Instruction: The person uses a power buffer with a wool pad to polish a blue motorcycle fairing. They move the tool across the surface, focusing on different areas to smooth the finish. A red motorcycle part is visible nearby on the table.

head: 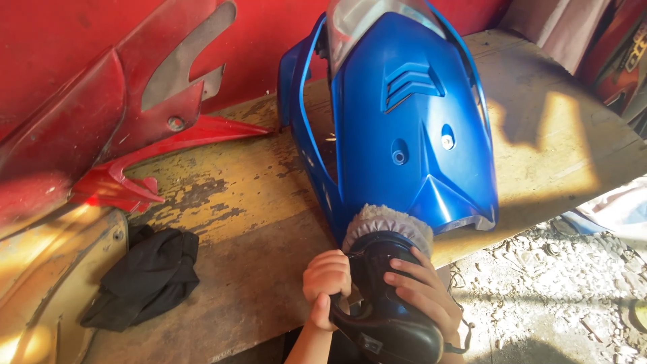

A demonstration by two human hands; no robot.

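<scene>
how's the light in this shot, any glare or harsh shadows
Head view: hard sunlight patches on the wooden bench and gravel floor, soft sheen on the blue fairing, warm glare at lower left, black cloth in shade; focus sharp.

Blue fairing panel (404, 128): moulded plastic, glossy, smooth, strong sheen in sunlight. Polisher (387, 296): black plastic body, shiny housing, with a fluffy, woolly grey-white pad (387, 222) at its head. Surface (256, 222): bare wooden boards, rough and matt, yellowish coating flaked off in dark patches. Red fairing parts (101, 128): plastic, semi-gloss, dusty. Black cloth (145, 276): soft, crumpled, matt. Ground (539, 290): coarse, gritty rubble.
</scene>
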